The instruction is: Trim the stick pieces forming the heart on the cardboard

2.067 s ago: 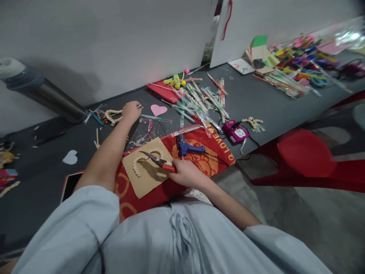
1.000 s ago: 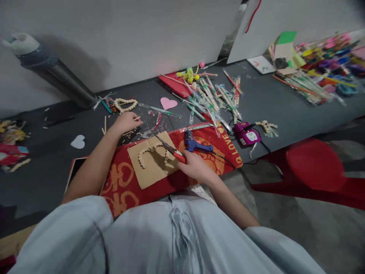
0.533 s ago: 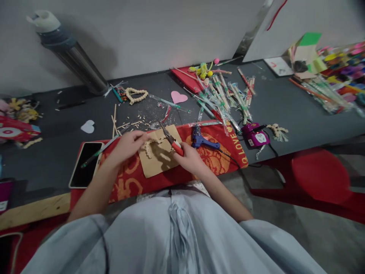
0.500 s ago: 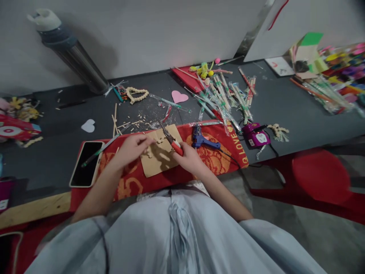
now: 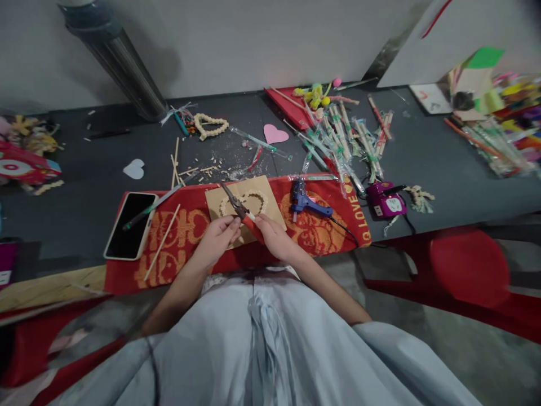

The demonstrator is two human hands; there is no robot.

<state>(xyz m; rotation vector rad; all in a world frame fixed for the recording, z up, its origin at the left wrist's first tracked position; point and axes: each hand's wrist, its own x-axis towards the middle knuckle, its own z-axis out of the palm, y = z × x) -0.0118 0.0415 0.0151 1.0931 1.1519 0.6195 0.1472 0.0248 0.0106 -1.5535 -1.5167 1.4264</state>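
My right hand (image 5: 274, 235) is closed round the red-and-white handles of a pair of long-nose pliers (image 5: 234, 201), whose dark jaws point up and left. Close beside the pliers' pivot, my left hand (image 5: 218, 239) pinches with thumb and fingers; what lies between them is too small to make out. Under both hands is a brown card (image 5: 274, 211), carrying a beige heart outline (image 5: 261, 195) built of short pieces. The hands and pliers hide its lower part. Beneath the card spreads a red towel (image 5: 192, 225) with orange patterns.
A blue glue gun (image 5: 310, 206) lies right of the card. Left are a phone (image 5: 131, 228) and a thin stick (image 5: 163, 242). Behind are cut stick bits (image 5: 213, 168), a braided heart (image 5: 210, 133), a pink paper heart (image 5: 275, 134), wrapped sticks (image 5: 338, 132) and a bottle (image 5: 122, 65).
My left hand has come from the stick bits at the back, over the card, to the pliers. The pliers have shifted left and nearer me. The view has swung left.
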